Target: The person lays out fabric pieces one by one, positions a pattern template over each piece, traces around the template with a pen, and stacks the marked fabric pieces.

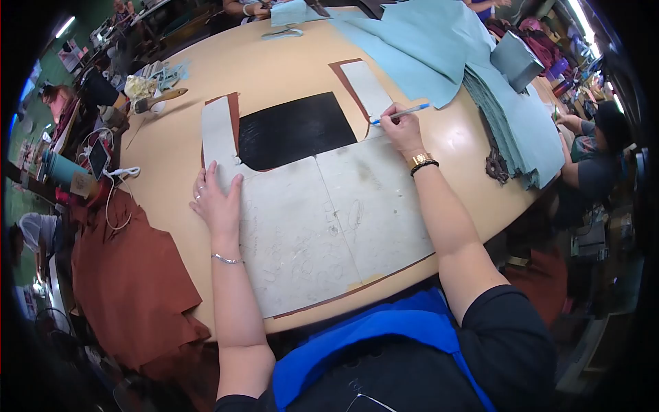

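- The left hand (218, 199) lies on the left side of the pale grey template (302, 226), just below the base of its left arm; its fingers are spread, thumb apart, pressing on the surface and gripping nothing.
- The right hand (403, 132) holds a ballpoint pen (414, 110) pinched between its fingers, the tip at the inner edge of the template's right arm, near that arm's base.
- The template, a broad panel with two upright arms, lies flat along the near edge of the desk (268, 69), its arms pointing toward the far edge. Handwritten marks and a long vertical line show on it.
- Reddish-brown material (234, 113) lies under the template and shows along both arms and the bottom edge.
- A black rectangular sheet (295, 134) sits between the two arms.
- Light-blue sheets (419, 44) spread over the desk's far right corner, and a layered stack (504, 123) runs down its right edge, with a box (516, 60) on top.
- Scissors (283, 32) lie near the far edge; a wooden-handled brush (160, 100) lies toward the left edge.
- A reddish-brown hide (127, 254) hangs at the left edge, below a phone (99, 156) and a white cable (111, 196).
- A co-worker (597, 154) is beyond the right edge.
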